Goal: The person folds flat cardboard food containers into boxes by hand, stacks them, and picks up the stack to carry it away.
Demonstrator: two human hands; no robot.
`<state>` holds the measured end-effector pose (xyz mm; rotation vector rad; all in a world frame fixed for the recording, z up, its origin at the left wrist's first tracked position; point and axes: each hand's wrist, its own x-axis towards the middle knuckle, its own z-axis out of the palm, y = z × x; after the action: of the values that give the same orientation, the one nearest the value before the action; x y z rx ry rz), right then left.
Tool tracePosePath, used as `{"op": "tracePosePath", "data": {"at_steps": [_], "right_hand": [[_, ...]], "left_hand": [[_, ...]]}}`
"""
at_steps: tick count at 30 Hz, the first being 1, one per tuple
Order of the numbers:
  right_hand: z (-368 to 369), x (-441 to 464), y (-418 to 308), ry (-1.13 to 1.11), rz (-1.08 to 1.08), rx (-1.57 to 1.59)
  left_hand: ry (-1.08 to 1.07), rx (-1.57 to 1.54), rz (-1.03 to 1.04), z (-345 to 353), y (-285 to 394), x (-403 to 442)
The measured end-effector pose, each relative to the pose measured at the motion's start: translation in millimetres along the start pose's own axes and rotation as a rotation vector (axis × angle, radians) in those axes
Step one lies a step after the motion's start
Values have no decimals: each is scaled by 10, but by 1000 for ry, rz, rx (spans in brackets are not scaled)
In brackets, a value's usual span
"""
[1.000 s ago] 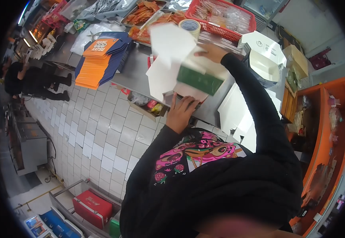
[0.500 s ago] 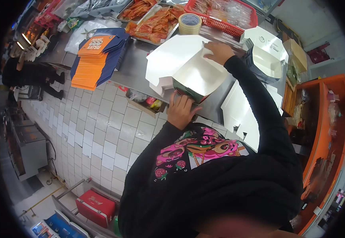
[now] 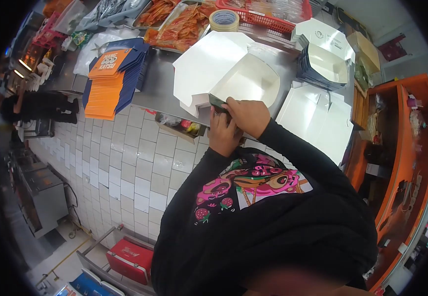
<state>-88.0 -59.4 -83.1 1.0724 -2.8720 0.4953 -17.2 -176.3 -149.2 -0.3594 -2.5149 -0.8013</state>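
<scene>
A white-lined paper takeaway box (image 3: 253, 79) stands part folded on the metal counter, its wide lid flap (image 3: 208, 61) spread to the left. At its near left corner, my right hand (image 3: 248, 116) pinches the dark outer edge of the wall. Just below, my left hand (image 3: 223, 134) presses its fingers against the same dark side panel. The two hands are nearly touching. How the corner tabs sit beneath my fingers is hidden. To the right of the box lie flat white box blanks (image 3: 312, 113), and behind them stands a stack of folded boxes (image 3: 325, 64).
Orange and blue printed cartons (image 3: 106, 91) are stacked at the counter's left. At the back are a tape roll (image 3: 224, 19), a tray of reddish-orange food packs (image 3: 187, 24) and a red basket (image 3: 265, 19). An orange shelf (image 3: 401, 148) stands right. Another person (image 3: 46, 106) is far left.
My right hand has come from the box's far right edge down to the near left corner, beside my left hand. My left hand stays at the near wall. The view has shifted slightly.
</scene>
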Motion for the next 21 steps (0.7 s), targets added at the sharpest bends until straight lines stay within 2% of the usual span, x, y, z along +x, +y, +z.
{"op": "tracePosePath", "data": {"at_steps": [3,5,7,9,10,11,15,17,18,20,21], "right_hand": [[55,-55,0,-13,-8,53],[149,-109,40,32,-41,89],[199,-127,96,76,-81,119],[143,-111,114,-79,-172,29],[108,-93,111,-74,-166,30],[75,-58,87,-168,-155,20],[38,17,49,-407,-120,31],[-12,50,174,-456,-82,100],[-34,79,276,-517,-55,169],[-27,243,645,-50,-132,273],[-117,366,777,184,-83,139]], "left_hand": [[-5,-22,-5,15,-84,-87],[26,99,85,10,-150,-111],[24,164,83,-48,-252,-119],[22,228,80,-106,-340,-124],[36,271,5,-124,-374,-119],[49,314,-69,-127,-393,-116],[45,325,-100,-82,-389,-137],[199,128,-59,-38,-393,-141],[195,127,-46,-75,-346,-108],[59,256,2,-150,-259,-52],[-3,274,-5,-158,-249,-38]]}}
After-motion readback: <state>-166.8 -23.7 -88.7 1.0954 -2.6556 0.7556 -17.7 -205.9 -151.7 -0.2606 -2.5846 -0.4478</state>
